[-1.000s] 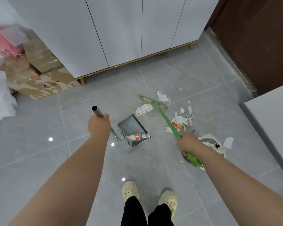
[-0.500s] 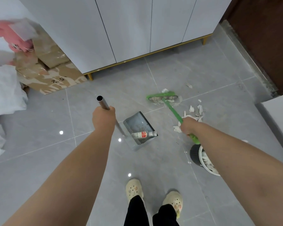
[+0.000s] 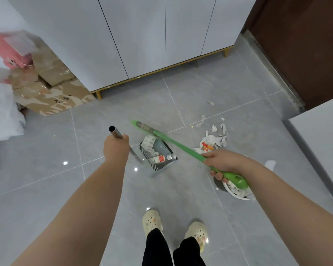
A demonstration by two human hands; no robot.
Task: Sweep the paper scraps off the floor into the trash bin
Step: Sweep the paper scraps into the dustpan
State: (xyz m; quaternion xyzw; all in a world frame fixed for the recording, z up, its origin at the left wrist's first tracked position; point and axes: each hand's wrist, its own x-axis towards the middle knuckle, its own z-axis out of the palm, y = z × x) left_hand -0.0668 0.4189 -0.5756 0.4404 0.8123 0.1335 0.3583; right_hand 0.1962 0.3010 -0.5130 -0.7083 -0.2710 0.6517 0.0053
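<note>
1. Most of the paper scraps (image 3: 213,140) lie in a loose heap on the floor (image 3: 200,93) to the right of the dustpan (image 3: 162,147). One long paper strip (image 3: 149,144) already rests inside it, beside a small bottle (image 3: 162,158).
2. The broom (image 3: 181,148) crosses above the dustpan, with its head at the far edge.
3. The right hand (image 3: 224,163) is clamped round the broom near its end. The left hand (image 3: 115,150) is closed round the dustpan's metal handle (image 3: 115,132).
4. The trash bin (image 3: 219,186) stands right of the dustpan, partly hidden under the right hand.
5. A fast stroke could scatter the light scraps past the dustpan. Tilting the dustpan could let the bottle roll out, and the broom's end might knock the bin.
</note>
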